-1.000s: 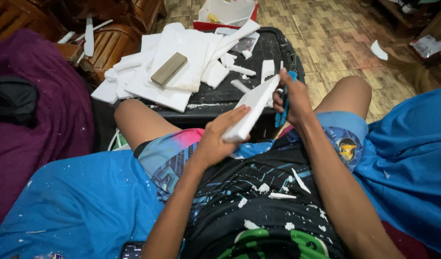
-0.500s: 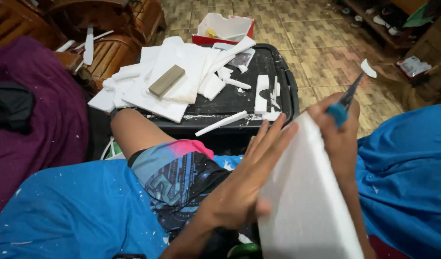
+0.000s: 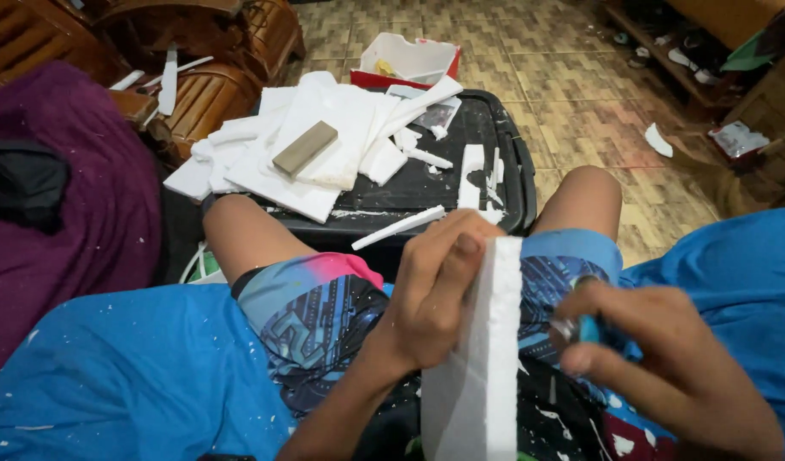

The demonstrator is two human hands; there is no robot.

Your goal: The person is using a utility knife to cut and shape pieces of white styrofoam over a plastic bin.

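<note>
while the left hand [image 3: 439, 286] pinches a white foam slab [image 3: 482, 367] at lower centre of the frame, thumb on the near face and fingers curled over the far one, the slab stands on edge between the person's thighs, its thin rough edge turned up toward the camera, apparently so that edge can be worked. at lower right, the right hand [image 3: 665, 371] is pressed together around a blue-handled cutter [image 3: 587, 329], fingers folded over the handle; the blade itself is hidden, so whether it touches the foam cannot be told, though the tool sits just beside the slab's right face. white crumbs fleck the patterned shorts [image 3: 315, 312] and the blue cloth [image 3: 128, 384] spread at lower left and right, seemingly laid to catch the mess. ahead of the knees, at upper centre, a black tray [image 3: 512, 162] serves as a bench: a heap of foam offcuts [image 3: 315, 145] lies on its left half, with a tan block [image 3: 304, 148] resting on top, likely kept within reach, and a thin foam strip [image 3: 399, 227] lies near its front rim. beyond the tray, at the top of the frame, a red-sided box [image 3: 408, 61] sits on the tiled floor. a purple cloth [image 3: 64, 171] covers the seat at left, beside carved wooden furniture [image 3: 213, 85] in the upper left.
</note>
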